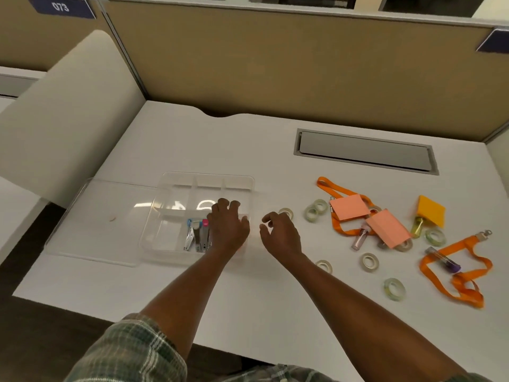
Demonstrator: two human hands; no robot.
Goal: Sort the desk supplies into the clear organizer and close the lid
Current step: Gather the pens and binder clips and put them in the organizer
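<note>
The left hand (228, 226) reaches palm-down into the clear organizer (204, 181), fingers curled; whether it grips anything is hidden beneath it. Just left of it, nail clippers (196, 237) lie in a compartment. The right hand (281, 233) hovers beside the box, loosely open and empty. Just past its fingers sits a tape roll (286, 213); farther right lie more rolls, orange lanyards (457, 268) and sticky notes (349, 207). The lid (104, 216) lies open, left.

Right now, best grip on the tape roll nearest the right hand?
The tape roll lies flat on the desk, hole up, just beyond the right hand. Probably come straight down and pinch across its outer rim, or one finger in the hole; no side access is blocked.
</note>
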